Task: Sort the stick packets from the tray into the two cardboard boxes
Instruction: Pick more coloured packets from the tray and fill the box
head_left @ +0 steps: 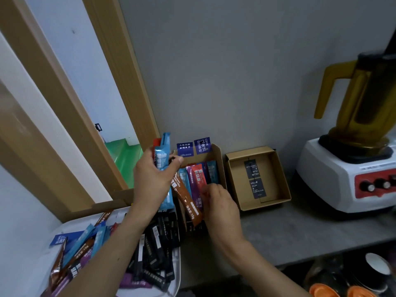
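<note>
Logging white plastic tray, bottom left, heaped with mixed stick packets. Left hand grips light-blue foil stick packets; right hand pinches purple stick packet inside open brown cardboard box. I note second cardboard box rightward.

A white plastic tray lies near left, heaped with blue, brown, purple and black stick packets lying crosswise. Just beyond it, an open brown cardboard box holds blue, red-orange and purple standing packets, with a brown packet tilted across them. The left hand grips a light-blue packet upright above this box. Just to its right, a second cardboard box holds two black packets lying flat.
</note>
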Tool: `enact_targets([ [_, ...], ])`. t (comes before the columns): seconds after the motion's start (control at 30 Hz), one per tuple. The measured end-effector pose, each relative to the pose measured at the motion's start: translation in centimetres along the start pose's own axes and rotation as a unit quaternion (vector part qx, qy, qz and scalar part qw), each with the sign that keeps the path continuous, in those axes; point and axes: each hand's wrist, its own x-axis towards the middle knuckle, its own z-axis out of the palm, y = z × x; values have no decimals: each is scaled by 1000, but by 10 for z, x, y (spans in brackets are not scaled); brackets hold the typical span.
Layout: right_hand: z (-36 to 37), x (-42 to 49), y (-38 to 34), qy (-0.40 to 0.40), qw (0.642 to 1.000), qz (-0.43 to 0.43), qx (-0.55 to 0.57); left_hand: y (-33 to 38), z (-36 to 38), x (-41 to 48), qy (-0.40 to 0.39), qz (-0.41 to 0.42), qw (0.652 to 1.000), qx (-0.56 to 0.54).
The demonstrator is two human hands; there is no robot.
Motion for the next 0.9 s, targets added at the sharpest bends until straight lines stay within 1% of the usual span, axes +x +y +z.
enact_targets([
  [0.07,9,3,-8,-9,997,-13,-81,3,-5,0,27,7,1000,-7],
  [0.13,16,6,-13,-18,994,-7,-104,5,-11,-1,38,11,999,-6],
  [0.27,21,18,-11,-59,992,29,-105,1,-27,0,35,2,999,-11],
  [0.4,26,27,-7,-66,990,52,-113,-4,-37,-2,33,-9,999,-15],
  [0.67,29,22,-1,-72,987,60,-134,-9,-33,-7,27,-21,999,-20],
  [0.8,27,17,-1,-56,989,52,-127,-7,-30,-7,24,-21,999,-19],
  [0.9,20,27,-7,-30,994,-3,-109,-9,-32,-7,20,-23,999,-12],
])
